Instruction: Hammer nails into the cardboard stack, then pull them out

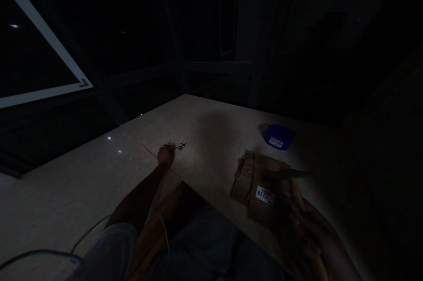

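Observation:
My right hand [312, 226] is wrapped round the wooden handle of a hammer [296, 193]. The hammer's dark head lies over a flattened piece of brown cardboard [264, 166] with a white label reading 1218. On the pale tabletop, my left hand [166, 154] is closed, its fingers bent in. Several thin dark bits [180, 146], perhaps nails or screws, show just beyond its fingertips. Whether the fingers grip them is too dim to tell.
A blue plastic bin [280, 137] with a white label stands behind the cardboard. A pale cable [161, 219] hangs by my left forearm. The tabletop [198, 113] ends at dark window frames, and a white-framed pane [46, 34] juts in at upper left.

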`<state>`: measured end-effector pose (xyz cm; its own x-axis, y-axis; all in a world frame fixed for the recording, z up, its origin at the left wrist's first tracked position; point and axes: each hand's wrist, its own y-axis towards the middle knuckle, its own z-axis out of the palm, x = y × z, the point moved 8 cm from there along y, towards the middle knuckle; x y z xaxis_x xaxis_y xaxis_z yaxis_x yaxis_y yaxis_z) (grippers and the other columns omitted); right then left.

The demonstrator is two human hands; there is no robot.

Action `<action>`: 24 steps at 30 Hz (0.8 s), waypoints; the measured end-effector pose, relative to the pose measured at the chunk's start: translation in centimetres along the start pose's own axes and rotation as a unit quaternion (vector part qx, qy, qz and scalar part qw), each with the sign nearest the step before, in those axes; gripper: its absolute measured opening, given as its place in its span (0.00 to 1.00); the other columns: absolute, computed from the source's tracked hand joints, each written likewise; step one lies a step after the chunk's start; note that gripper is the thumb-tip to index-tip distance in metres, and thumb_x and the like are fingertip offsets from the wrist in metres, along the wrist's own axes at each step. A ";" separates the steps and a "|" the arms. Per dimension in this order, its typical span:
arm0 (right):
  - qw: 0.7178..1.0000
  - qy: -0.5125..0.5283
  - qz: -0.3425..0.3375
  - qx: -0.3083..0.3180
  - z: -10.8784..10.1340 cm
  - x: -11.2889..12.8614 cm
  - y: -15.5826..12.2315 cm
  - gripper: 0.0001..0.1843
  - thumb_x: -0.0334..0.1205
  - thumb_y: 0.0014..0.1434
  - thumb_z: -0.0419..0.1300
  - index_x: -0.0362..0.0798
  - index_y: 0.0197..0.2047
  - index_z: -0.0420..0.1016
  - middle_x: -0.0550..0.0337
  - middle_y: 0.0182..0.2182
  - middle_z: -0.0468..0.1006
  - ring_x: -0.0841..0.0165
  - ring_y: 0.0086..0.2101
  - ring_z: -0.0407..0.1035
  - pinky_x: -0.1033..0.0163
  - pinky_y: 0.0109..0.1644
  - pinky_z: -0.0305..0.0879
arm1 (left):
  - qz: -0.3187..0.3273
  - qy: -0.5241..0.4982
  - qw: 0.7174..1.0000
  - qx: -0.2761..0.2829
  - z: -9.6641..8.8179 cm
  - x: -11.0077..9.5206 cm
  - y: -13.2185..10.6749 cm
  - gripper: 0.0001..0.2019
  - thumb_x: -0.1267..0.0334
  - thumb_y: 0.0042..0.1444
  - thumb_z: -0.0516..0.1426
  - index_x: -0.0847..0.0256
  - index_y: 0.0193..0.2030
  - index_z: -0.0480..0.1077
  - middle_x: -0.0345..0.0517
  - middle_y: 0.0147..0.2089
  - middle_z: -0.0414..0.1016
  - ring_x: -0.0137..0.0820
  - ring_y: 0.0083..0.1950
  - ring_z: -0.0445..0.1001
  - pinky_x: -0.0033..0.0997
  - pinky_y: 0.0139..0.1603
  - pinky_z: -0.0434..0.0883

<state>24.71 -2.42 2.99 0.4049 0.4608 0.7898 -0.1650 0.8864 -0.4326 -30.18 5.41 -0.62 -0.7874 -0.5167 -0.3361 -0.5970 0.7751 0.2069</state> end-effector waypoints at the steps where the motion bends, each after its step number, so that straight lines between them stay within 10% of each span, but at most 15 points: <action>1: 1.000 0.001 0.001 -0.002 0.1 -0.1 0.0 0.31 0.49 0.45 0.76 0.51 0.51 0.76 0.69 0.23 0.66 0.84 0.14 0.49 0.79 0.13 0.46 | 0.006 -0.010 1.000 -0.004 -0.1 0.0 -0.1 0.15 0.64 0.62 0.51 0.62 0.46 0.79 0.58 0.55 0.75 0.44 0.56 0.71 0.37 0.55 0.68; 14: 0.999 -0.028 0.016 -0.013 -1.0 -0.7 0.5 0.32 0.48 0.43 0.76 0.53 0.52 0.77 0.68 0.23 0.66 0.83 0.14 0.50 0.77 0.12 0.47 | 0.005 -0.231 0.971 -0.066 -2.9 -1.7 -1.4 0.15 0.61 0.60 0.52 0.65 0.44 0.76 0.53 0.45 0.81 0.38 0.46 0.77 0.39 0.49 0.74; 24: 0.999 0.018 -0.042 0.011 -0.6 1.3 0.8 0.27 0.46 0.46 0.74 0.48 0.49 0.76 0.71 0.21 0.66 0.85 0.12 0.45 0.78 0.11 0.42 | 0.038 -0.425 0.904 0.019 -2.2 -12.3 -3.3 0.13 0.57 0.48 0.57 0.62 0.36 0.76 0.49 0.38 0.80 0.35 0.35 0.76 0.30 0.31 0.73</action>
<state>25.64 -1.10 3.45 0.4493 0.3835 0.8069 -0.1493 0.9227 -0.3554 -18.86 8.37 4.85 -0.4139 -0.0092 -0.9103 -0.5282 0.8168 0.2319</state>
